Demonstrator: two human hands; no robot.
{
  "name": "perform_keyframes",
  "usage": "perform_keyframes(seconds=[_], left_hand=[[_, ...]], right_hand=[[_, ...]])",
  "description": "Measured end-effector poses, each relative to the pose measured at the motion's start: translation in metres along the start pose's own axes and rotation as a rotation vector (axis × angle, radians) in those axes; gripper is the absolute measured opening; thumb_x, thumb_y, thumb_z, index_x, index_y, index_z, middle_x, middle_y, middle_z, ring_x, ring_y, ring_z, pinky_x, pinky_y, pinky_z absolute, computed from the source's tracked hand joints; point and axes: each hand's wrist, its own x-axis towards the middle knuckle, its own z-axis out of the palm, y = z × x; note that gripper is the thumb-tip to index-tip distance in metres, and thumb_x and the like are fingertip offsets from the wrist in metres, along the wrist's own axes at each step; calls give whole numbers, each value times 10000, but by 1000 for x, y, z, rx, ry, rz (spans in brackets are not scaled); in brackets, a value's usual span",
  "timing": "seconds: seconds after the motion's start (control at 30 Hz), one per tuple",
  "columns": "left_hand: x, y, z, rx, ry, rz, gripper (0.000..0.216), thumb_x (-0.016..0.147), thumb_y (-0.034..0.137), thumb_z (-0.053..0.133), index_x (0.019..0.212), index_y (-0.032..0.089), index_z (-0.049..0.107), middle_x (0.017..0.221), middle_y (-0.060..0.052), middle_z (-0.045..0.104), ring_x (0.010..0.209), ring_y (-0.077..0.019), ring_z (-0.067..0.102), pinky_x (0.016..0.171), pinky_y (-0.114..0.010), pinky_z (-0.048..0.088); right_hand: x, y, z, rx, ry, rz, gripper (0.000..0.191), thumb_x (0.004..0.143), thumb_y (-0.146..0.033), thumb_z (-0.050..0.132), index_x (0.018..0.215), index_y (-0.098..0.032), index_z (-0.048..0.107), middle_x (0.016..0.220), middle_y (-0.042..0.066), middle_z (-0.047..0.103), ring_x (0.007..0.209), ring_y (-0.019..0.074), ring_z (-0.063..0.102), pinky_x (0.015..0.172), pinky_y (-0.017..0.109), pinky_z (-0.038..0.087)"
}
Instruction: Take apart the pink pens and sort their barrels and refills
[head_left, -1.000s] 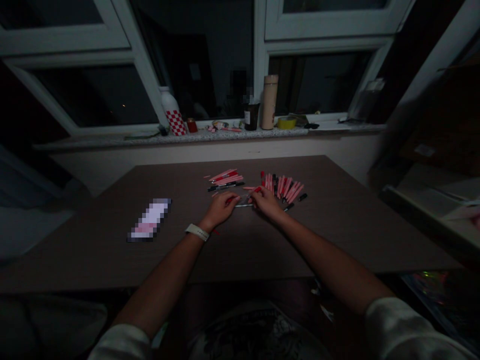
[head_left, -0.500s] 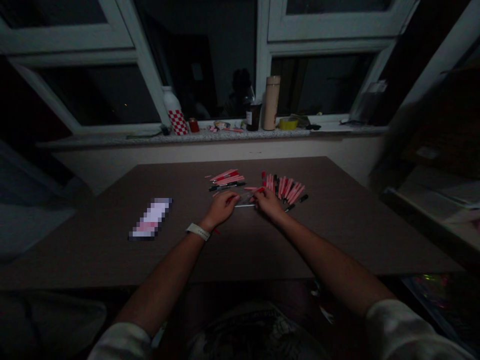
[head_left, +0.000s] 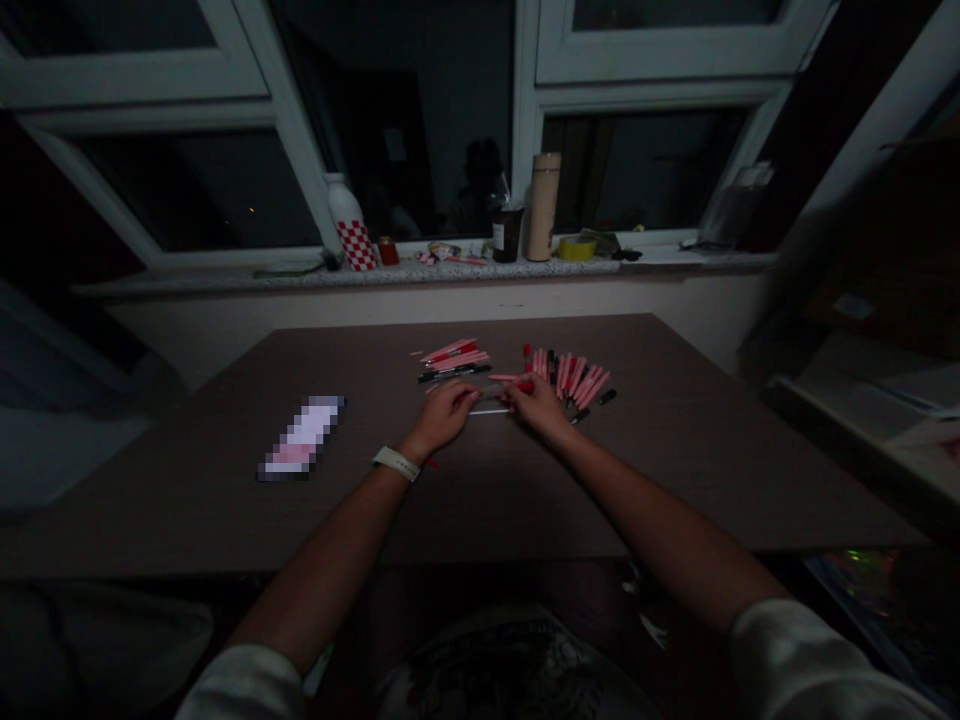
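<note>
Over the middle of the table, my left hand (head_left: 444, 414) is closed, with a bit of red showing at its fingertips, on a clear pen barrel (head_left: 491, 392) that spans toward the right. My right hand (head_left: 537, 404) pinches a red pen part (head_left: 524, 386), close to the barrel's other end; fingers hide its exact shape. Just below the fingertips lies a thin white stick (head_left: 489, 411). Beyond my left hand is a pile of pink and red pen pieces (head_left: 456, 353), with black pens (head_left: 454, 373) in front. Pink, red and black pen parts (head_left: 574, 375) fan out beside my right hand.
A phone (head_left: 304, 437) with a lit screen lies on the table (head_left: 675, 450) at the left. On the windowsill (head_left: 450, 270) stand a checkered bottle (head_left: 352, 225), a dark cup (head_left: 508, 235), a beige flask (head_left: 544, 205) and a yellow tape roll (head_left: 577, 248).
The red part at my right fingertips has shifted slightly down and to the right. My left hand stays almost in place, and the pen piles look the same.
</note>
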Motion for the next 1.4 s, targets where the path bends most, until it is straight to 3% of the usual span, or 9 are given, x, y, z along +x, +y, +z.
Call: perform_keyframes(seconds=[0.17, 0.27, 0.43, 0.63, 0.97, 1.4], left_hand=[[0, 0, 0, -9, 10, 12, 212, 970, 273, 490, 986, 180, 680, 954, -61, 666, 905, -194, 611, 833, -348, 481], [0, -1, 0, 7, 22, -4, 212, 966, 268, 498, 994, 183, 690, 969, -68, 662, 929, -205, 610, 849, -361, 483], [0, -1, 0, 11, 15, -12, 210, 957, 264, 511, 1009, 184, 698, 973, -70, 662, 921, -206, 607, 844, -354, 484], [0, -1, 0, 20, 12, -10, 225, 966, 276, 498, 1012, 184, 698, 977, -69, 651, 934, -204, 600, 848, -353, 480], [-1, -5, 3, 34, 41, -11, 202, 959, 251, 509, 1001, 172, 690, 953, -69, 638, 903, -200, 591, 829, -351, 477], [0, -6, 3, 30, 39, -19, 217, 958, 272, 505, 1008, 175, 693, 970, -73, 640, 926, -205, 596, 833, -341, 475]], right_hand=[[-1, -8, -4, -87, -1, -53, 202, 717, -363, 668, 805, -188, 619, 748, 14, 685, 695, 168, 626, 626, 257, 467], [-4, -16, -8, -194, -30, -78, 191, 704, -355, 690, 750, -180, 626, 693, 4, 648, 661, 168, 594, 609, 253, 437], [-13, -27, -11, -390, -34, -196, 195, 835, -356, 606, 819, -171, 663, 690, 15, 619, 640, 171, 560, 597, 256, 400], [-17, -28, -11, -598, -73, -427, 220, 937, -323, 539, 1007, -165, 675, 888, 90, 654, 841, 215, 591, 767, 296, 438], [-16, -27, -15, -696, -145, -458, 249, 934, -287, 569, 1125, -152, 656, 995, 131, 679, 938, 246, 614, 837, 328, 449], [-22, -38, -12, -710, -214, -416, 163, 856, -247, 638, 981, -154, 685, 864, 85, 683, 767, 205, 605, 719, 289, 440]])
